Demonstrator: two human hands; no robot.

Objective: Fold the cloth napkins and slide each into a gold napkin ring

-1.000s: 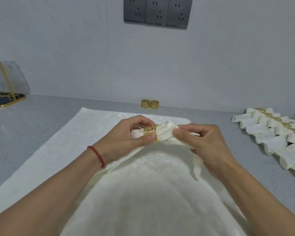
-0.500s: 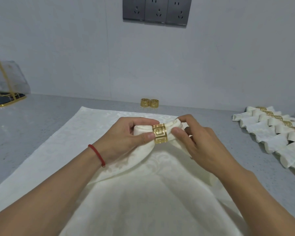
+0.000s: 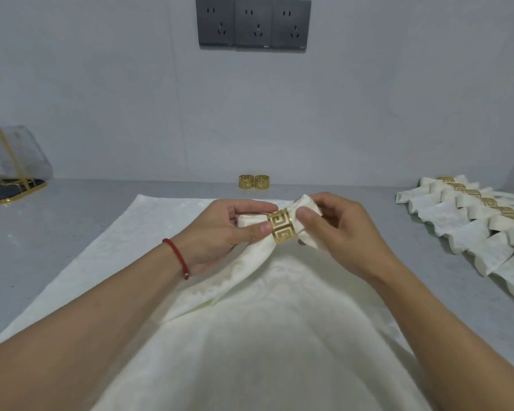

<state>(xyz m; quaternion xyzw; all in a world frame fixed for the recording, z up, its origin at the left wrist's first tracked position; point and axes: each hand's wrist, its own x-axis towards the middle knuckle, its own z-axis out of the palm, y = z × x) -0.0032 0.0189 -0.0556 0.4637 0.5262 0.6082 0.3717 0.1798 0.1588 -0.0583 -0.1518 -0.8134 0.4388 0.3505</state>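
Ring threaded onto napkin, pulled further toward mid-length than half a second before.
Left hand (image 3: 220, 232) was closed on the napkin (image 3: 250, 256) at 9 o'clock of the gold ring (image 3: 282, 225); right hand (image 3: 336, 229) was pinched on the emerging end at 3 o'clock. Ring was held between both hands, above the spread cloth (image 3: 250, 336). Insertion was judged nearly done; spare rings (image 3: 254, 182) at 12 o'clock, finished napkins (image 3: 472, 221) far right.

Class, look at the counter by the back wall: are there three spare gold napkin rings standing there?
No, only two spare gold napkin rings stand side by side on the grey counter near the wall.
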